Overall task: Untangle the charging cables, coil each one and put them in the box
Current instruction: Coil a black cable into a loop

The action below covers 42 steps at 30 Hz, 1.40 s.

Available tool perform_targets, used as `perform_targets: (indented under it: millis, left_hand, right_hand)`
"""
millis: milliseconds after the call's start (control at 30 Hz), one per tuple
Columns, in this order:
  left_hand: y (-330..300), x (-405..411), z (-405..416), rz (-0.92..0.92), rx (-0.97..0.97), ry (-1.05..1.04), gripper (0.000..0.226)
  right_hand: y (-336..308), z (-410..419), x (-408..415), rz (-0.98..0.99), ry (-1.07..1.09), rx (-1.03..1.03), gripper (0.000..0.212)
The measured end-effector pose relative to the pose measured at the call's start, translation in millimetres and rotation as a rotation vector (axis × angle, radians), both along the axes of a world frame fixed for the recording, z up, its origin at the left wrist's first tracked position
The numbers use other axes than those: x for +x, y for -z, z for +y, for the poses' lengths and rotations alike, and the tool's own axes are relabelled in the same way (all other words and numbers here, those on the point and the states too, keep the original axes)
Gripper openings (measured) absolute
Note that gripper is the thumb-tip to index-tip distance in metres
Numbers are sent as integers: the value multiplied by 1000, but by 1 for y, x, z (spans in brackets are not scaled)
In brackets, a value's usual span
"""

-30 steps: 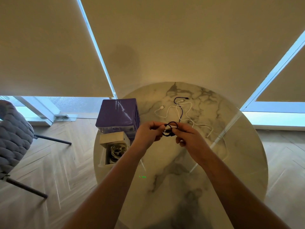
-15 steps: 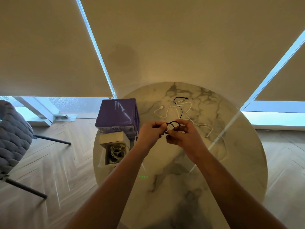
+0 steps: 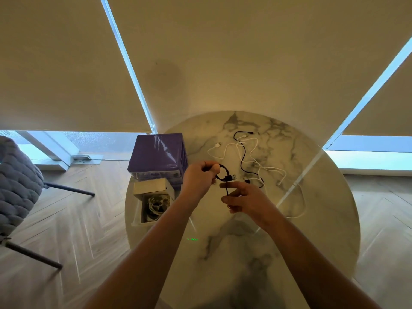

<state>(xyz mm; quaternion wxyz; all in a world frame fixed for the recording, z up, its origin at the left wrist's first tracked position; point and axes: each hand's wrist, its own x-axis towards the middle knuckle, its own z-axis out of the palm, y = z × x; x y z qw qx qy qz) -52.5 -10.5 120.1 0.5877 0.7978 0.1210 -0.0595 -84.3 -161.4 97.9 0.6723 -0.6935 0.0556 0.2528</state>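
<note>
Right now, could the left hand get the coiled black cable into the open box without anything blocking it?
Probably yes. The left hand grips the black cable coil, the open box sits just to its left, and nothing stands between them.

Black cable [image 3: 224, 175] partly hidden inside left hand [image 3: 198, 181]; coiled contents of open box [image 3: 153, 198] too small to tell; chair [image 3: 17, 184] cut off at left edge
</note>
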Motion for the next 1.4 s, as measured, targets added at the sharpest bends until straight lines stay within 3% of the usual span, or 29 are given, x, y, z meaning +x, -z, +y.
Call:
perform_targets:
  millis: [233,533,633,767,900,1133,1400]
  left_hand:
    - [-1,-3,3,51,-116,89,22]
    - [-4,-8,0,192,-207,229,33]
    - [-8,-8,-3,200,-233,187,22]
    - [-9,-5,0,187,-218,102,30]
    - [-10,-5,5,185,-260,64,21]
    - [-13,-8,9,224,-374,44,20]
    - [-13,-4,12,196,-341,57,18]
  right_hand:
    - [-1,-3,6,-51,129,12,29]
    - [-2,-4,13,-302,219,-331,13]
    - [-2,-4,12,-357,251,-410,10]
    - [-5,-3,9,-433,223,-494,11]
    - [-7,-4,9,-512,155,-534,16]
    - [-7,-4,13,-503,160,-480,19]
    - [-15,2,11,-249,261,12,16]
